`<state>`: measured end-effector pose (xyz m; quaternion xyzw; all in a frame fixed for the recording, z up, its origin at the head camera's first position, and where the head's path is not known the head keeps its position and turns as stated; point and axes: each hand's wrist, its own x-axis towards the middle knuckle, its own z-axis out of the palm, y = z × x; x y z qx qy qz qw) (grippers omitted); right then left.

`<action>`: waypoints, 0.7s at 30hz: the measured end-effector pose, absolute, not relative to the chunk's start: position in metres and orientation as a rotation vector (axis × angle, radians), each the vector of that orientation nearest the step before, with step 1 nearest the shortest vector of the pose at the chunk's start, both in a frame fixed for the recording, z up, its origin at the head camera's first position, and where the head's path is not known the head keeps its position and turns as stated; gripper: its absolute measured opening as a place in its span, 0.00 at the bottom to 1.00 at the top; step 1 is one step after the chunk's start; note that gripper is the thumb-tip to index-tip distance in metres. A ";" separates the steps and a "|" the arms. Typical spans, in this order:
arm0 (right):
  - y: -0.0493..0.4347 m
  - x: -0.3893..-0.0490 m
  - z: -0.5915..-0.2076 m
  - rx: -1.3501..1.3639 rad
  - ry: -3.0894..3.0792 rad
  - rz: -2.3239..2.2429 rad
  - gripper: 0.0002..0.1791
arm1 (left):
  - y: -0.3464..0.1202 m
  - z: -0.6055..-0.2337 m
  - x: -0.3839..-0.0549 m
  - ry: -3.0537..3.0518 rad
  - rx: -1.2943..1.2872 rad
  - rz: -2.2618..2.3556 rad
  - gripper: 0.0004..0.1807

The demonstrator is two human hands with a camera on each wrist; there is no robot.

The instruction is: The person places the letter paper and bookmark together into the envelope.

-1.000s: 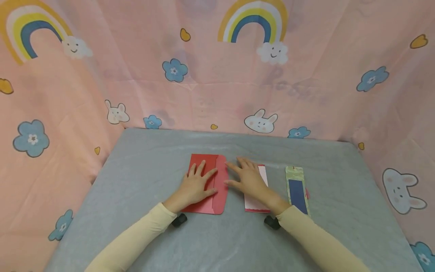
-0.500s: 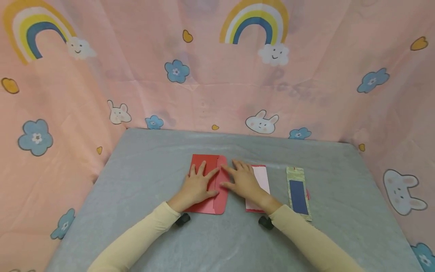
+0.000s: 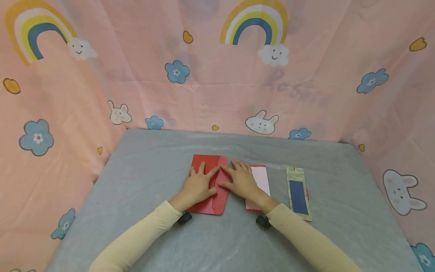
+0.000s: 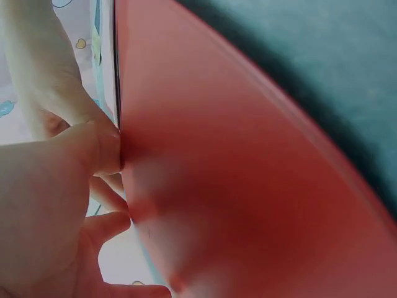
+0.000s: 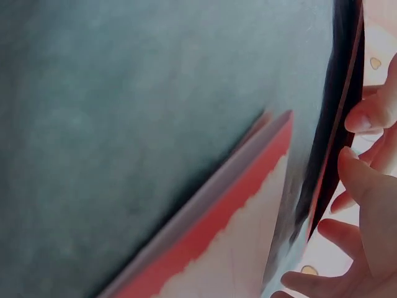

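Head view: both bare hands work at a red envelope [image 3: 205,160] lying flat on the grey-covered desk [image 3: 170,143], with its paler flap [image 3: 219,206] folded out on the right side. The left hand [image 3: 198,187] lies over the envelope's body, its grip spread wide with the fingers apart, pressing rather than clasping. The right hand [image 3: 242,181] reaches in from the other side, its grip also spread, thumb and forefinger tips at the flap and clasped round nothing; whether both tips press down is hard to tell.

As for writing, some faint lettering on the pink backdrop [image 3: 204,98] is too pale to read.

The envelope's far edge and rounded flap corners lie well inside the desk's far edge. A strip of grey cloth separates the flap from a whitish card [image 3: 261,177] with ragged red bands, partly hidden beneath the right hand and wrist. The right wrist view shows one band of it close up. Another gap divides that card from a green-bordered strip [image 3: 294,173] with a dark blue panel [image 3: 298,196]; a pink bit [image 3: 307,194] pokes out at its right edge. Beyond that, grey cloth runs on to the desk's right edge.
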<state>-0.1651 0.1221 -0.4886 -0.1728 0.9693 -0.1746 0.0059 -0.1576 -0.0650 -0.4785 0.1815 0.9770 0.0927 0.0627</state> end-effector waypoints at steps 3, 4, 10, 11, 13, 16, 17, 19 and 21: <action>0.121 -0.165 -0.488 -0.538 3.032 -0.541 0.37 | -0.065 -0.476 -0.156 2.936 0.543 0.294 0.37; 0.121 -0.165 -0.488 -0.538 3.030 -0.540 0.37 | -0.065 -0.475 -0.156 2.930 0.539 0.300 0.36; 0.118 -0.165 -0.488 -0.551 3.030 -0.533 0.38 | -0.064 -0.472 -0.156 2.899 0.492 0.321 0.34; 0.118 -0.166 -0.488 -0.550 3.031 -0.531 0.38 | -0.065 -0.472 -0.157 2.900 0.488 0.327 0.34; 0.118 -0.166 -0.489 -0.548 3.034 -0.525 0.38 | -0.066 -0.470 -0.157 2.899 0.484 0.349 0.35; 0.118 -0.167 -0.489 -0.546 3.037 -0.516 0.38 | -0.068 -0.469 -0.158 2.909 0.508 0.371 0.36; 0.118 -0.167 -0.490 -0.546 3.038 -0.514 0.38 | -0.068 -0.469 -0.157 2.910 0.516 0.379 0.37; 0.119 -0.167 -0.491 -0.549 3.040 -0.512 0.38 | -0.069 -0.470 -0.158 2.914 0.529 0.386 0.39; 0.119 -0.167 -0.492 -0.554 3.044 -0.512 0.38 | -0.070 -0.472 -0.158 2.921 0.535 0.382 0.40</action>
